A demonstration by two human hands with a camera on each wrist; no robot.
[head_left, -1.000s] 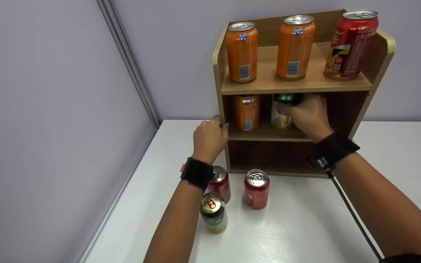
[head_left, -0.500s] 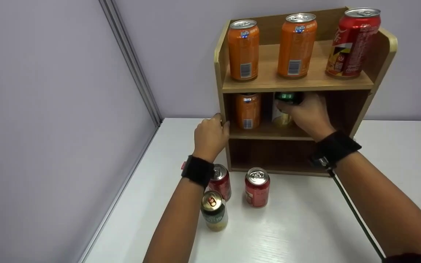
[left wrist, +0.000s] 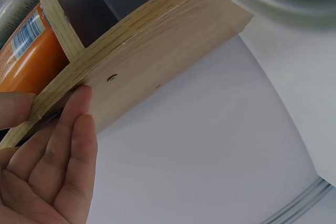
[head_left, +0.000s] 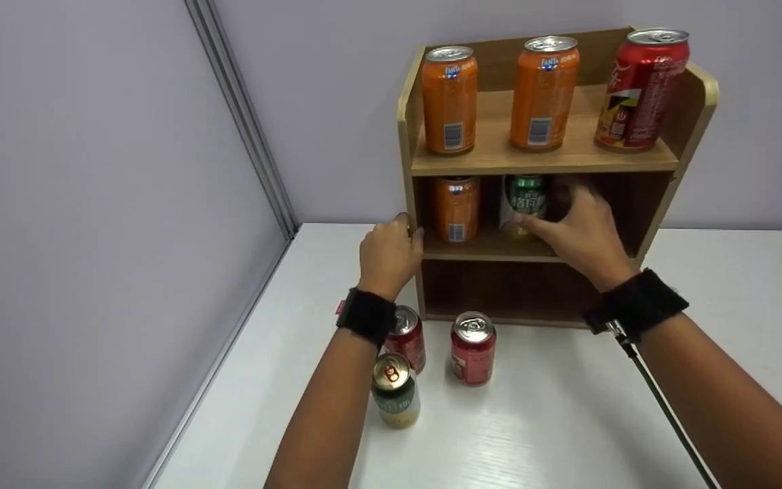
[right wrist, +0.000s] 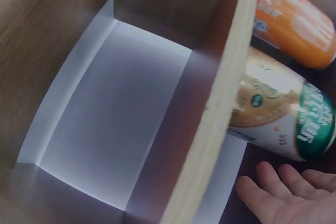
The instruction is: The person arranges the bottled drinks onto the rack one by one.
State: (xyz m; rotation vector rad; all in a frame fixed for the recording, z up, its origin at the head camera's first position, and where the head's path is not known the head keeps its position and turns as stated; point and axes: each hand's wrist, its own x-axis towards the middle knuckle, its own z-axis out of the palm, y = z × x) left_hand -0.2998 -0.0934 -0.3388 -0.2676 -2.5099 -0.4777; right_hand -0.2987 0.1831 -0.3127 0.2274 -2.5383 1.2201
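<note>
My left hand (head_left: 391, 258) grips the left side panel of a small wooden shelf (head_left: 540, 167). In the left wrist view its thumb (left wrist: 14, 109) lies on the inner side of the panel and its fingers on the outer face. On the middle tier a green, white and gold can (head_left: 525, 197) stands upright beside an orange Fanta can (head_left: 457, 209). Just right of the green can is my right hand (head_left: 584, 234), its fingers spread. In the right wrist view a gap shows between its fingers (right wrist: 268, 179) and the can.
Two orange cans (head_left: 450, 102) and a red can (head_left: 643, 92) stand on the top tier. On the white table (head_left: 499, 441) in front are two red cans (head_left: 473, 350) and a green-and-gold can (head_left: 396, 392) by my left forearm. A wall panel rises at left.
My right hand has let go of the green can, its fingers opening as it draws back slightly to the right. The can stays on the middle tier. My left hand keeps its grip.
</note>
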